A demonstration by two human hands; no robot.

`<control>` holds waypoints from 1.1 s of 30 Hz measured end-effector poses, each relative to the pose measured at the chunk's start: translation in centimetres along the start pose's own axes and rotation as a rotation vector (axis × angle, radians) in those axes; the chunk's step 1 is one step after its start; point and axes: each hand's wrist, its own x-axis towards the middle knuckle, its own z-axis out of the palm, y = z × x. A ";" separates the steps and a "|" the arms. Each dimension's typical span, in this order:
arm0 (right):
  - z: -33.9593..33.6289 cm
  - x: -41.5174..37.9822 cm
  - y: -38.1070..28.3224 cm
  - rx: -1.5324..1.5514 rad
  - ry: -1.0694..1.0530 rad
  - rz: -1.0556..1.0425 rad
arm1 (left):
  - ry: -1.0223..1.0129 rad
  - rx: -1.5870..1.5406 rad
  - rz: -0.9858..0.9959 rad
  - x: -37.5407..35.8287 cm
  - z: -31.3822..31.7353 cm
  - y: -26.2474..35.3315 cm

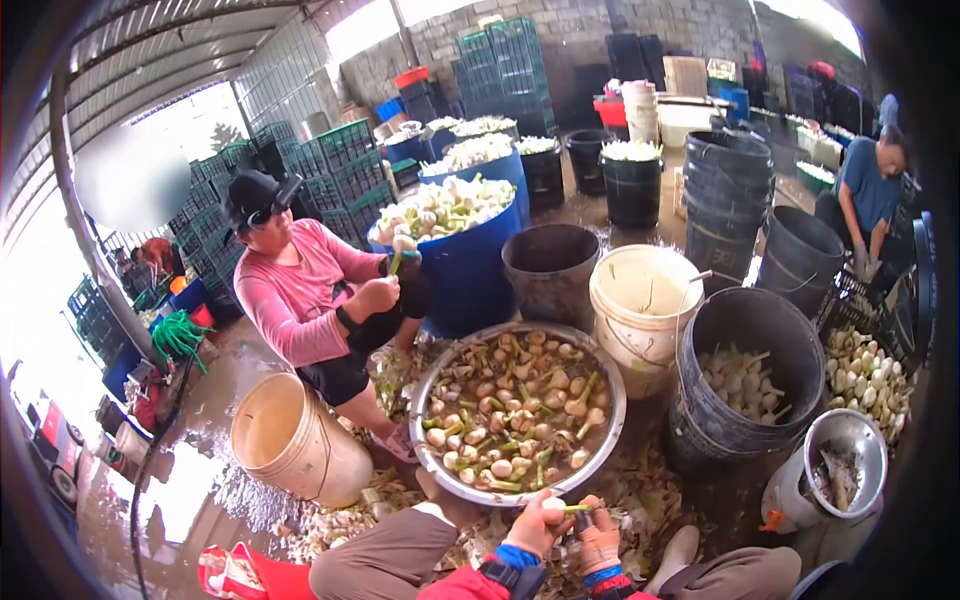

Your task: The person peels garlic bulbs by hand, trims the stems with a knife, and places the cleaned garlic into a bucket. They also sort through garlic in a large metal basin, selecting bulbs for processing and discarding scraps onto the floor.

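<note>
My left hand, wearing a blue wristband, is closed around a garlic bulb whose green stem points right. Beside it, my right hand is curled at the stem's end around a small dark object too small to make out. Both hands are just in front of the wide metal basin. Many stemmed garlic bulbs float in its brownish water. Peelings litter the floor below my hands.
A co-worker across the basin holds a garlic bulb. A cream bucket stands left; another is behind the basin. Right are a black bucket containing garlic and a metal pot. A blue barrel heaped with garlic stands behind.
</note>
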 end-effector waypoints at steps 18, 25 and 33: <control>0.1 -3.9 -6.5 -0.481 -0.036 -0.039 | -0.157 1.424 1.166 -8.5 0.6 -1.3; -0.9 -2.8 -2.1 -0.363 0.109 0.140 | -0.153 1.666 1.082 -9.2 2.0 -2.4; 0.1 -3.1 -5.5 -0.250 -0.092 -0.040 | -0.081 0.040 -0.022 -7.7 1.5 -0.4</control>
